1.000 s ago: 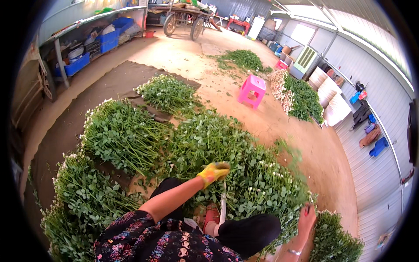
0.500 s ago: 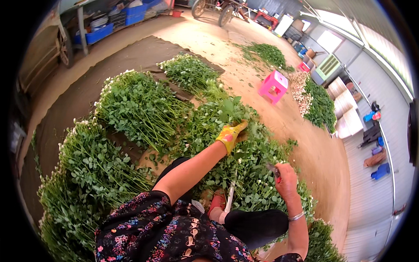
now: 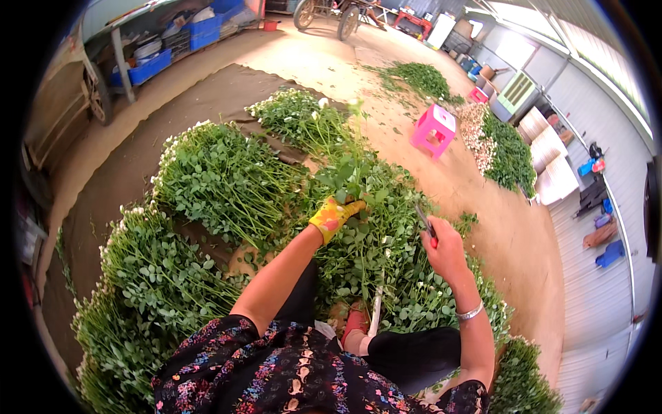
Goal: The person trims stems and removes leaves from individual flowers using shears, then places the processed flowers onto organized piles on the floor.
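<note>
My left hand (image 3: 335,218), in a yellow patterned glove, is closed around an upright leafy rose stem (image 3: 350,169). A blurred pale bloom tops that stem. My bare right hand (image 3: 447,252) grips red-handled pruning shears (image 3: 425,219), their blades pointing up and left, apart from the held stem. Beneath both hands spreads a heap of cut rose stems (image 3: 365,259) with green leaves and a few white buds. The lower end of the held stem is lost among the leaves.
Bundles of white roses (image 3: 221,169) lie on a dark cloth (image 3: 131,148) to the left. A pink stool (image 3: 434,130) stands ahead on the right. Beyond it are a leaf pile (image 3: 420,79) and more flowers (image 3: 507,155). Blue crates (image 3: 148,67) sit at the far left.
My left hand has shifted left, and the rose stem in it now stands higher. My right hand has moved up and slightly left with the shears.
</note>
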`<state>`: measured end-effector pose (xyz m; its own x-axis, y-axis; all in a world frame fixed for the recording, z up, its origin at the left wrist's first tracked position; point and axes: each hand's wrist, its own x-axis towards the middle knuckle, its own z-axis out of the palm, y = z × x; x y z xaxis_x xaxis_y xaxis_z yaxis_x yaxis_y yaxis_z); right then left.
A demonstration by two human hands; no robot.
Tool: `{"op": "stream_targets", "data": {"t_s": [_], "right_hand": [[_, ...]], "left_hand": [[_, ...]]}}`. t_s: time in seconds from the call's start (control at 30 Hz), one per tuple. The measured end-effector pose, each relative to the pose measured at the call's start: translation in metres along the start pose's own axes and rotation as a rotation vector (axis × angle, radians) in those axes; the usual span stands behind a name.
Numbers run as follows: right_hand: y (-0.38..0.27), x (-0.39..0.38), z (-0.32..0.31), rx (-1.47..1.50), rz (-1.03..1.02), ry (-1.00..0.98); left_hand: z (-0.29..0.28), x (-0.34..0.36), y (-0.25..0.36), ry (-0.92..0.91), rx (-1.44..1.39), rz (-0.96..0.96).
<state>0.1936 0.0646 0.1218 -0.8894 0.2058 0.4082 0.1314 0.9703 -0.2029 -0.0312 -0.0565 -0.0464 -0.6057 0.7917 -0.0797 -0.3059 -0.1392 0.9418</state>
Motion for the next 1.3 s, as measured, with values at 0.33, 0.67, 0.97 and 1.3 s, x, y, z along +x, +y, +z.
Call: {"op": "stream_targets", "data": {"t_s": [0.33,0.67,0.97,1.3], "right_hand": [[0.011,0.026,0.002,-0.195,0.173,0.075],[0.035,0.013,0.001,-0.076,0.286,0.11],[0.039,0.01,0.005,-0.055,0.316,0.117],[0.042,0.0,-0.005,-0.072,0.336,0.055]], "left_hand": [[0.049,-0.031,0.045,-0.279,0.059,0.117],[0.067,-0.03,0.034,-0.396,-0.081,-0.067],[0.08,-0.028,0.027,-0.477,-0.045,-0.06],[0.079,-0.03,0.018,-0.398,0.039,-0.07]]}}
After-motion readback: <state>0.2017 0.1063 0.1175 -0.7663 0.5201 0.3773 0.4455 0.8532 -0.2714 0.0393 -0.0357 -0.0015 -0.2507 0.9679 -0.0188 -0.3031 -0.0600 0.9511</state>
